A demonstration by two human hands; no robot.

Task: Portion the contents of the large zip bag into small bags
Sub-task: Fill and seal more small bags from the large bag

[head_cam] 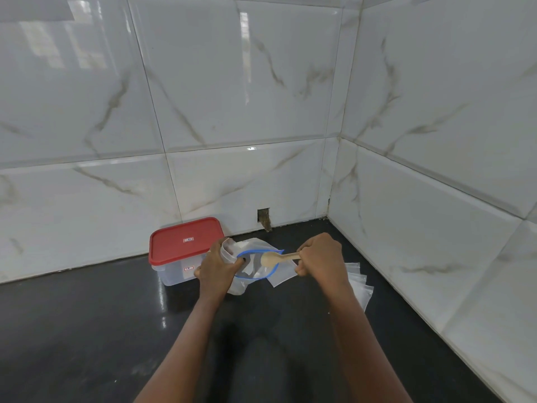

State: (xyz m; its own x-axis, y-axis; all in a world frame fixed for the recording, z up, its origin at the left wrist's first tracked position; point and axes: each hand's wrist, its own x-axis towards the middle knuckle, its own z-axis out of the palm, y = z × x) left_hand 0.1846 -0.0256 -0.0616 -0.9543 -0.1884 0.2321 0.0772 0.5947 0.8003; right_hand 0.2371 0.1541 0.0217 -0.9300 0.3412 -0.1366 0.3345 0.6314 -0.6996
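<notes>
your left hand (216, 267) grips the large zip bag (242, 286) by its blue rim, beside the red-lidded container (186, 242). your right hand (321, 254) clasps the wooden spoon (271, 258), bowl over the open mouth; small bags (359, 283) lie right.

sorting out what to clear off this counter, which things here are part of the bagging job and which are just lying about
In the job:
large zip bag, gripped at its mouth by the left hand
wooden spoon, gripped by the right hand
small bags, stacked on the right

Lying about:
red-lidded container, closed, untouched
</notes>
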